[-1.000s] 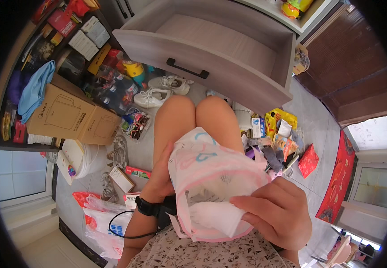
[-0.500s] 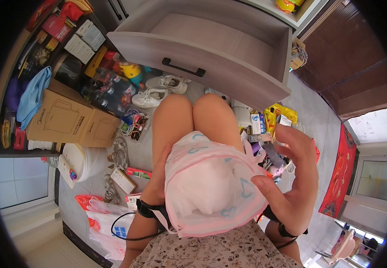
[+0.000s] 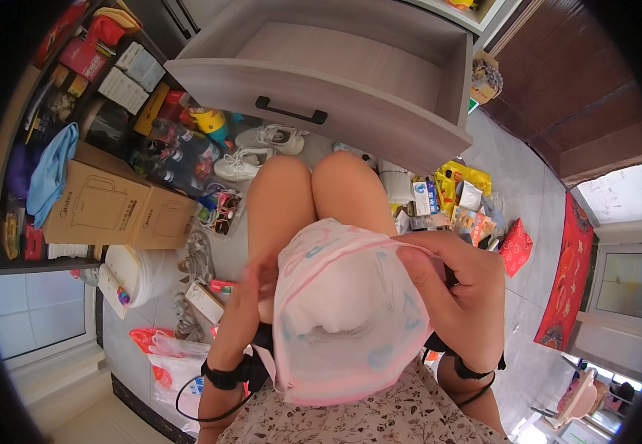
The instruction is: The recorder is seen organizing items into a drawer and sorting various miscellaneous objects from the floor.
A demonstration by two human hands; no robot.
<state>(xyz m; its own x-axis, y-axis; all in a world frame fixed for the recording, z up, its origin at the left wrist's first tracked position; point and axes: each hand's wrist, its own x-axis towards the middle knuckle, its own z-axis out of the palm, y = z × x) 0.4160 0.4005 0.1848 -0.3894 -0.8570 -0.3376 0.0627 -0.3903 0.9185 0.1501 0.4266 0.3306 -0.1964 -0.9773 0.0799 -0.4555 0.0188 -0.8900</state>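
A see-through white bag (image 3: 387,348) with pink edging and blue print rests on my lap, a soft white bundle (image 3: 339,296) showing through it. What the bundle is made of cannot be told. My right hand (image 3: 465,288) pinches the bag's upper right edge between thumb and bent fingers. At the opposite side, my left hand (image 3: 243,314) is closed on the bag's left edge; its fingertips are slightly blurred and partly hidden. Both wrists wear black straps with thin cables.
An open grey wooden drawer (image 3: 402,70) juts out beyond my knees. To the left stand a crowded shelf (image 3: 2,148), a brown cardboard box (image 3: 99,200) and a white bucket (image 3: 143,274). White shoes (image 3: 243,163) lie on the floor; packages (image 3: 424,196) and a red bag (image 3: 515,248) lie right.
My right hand has gone from spread fingers beside the bag to pinching its edge. My left hand has shifted slightly outward and down along the left side. The bag's front has been lifted and tilted.
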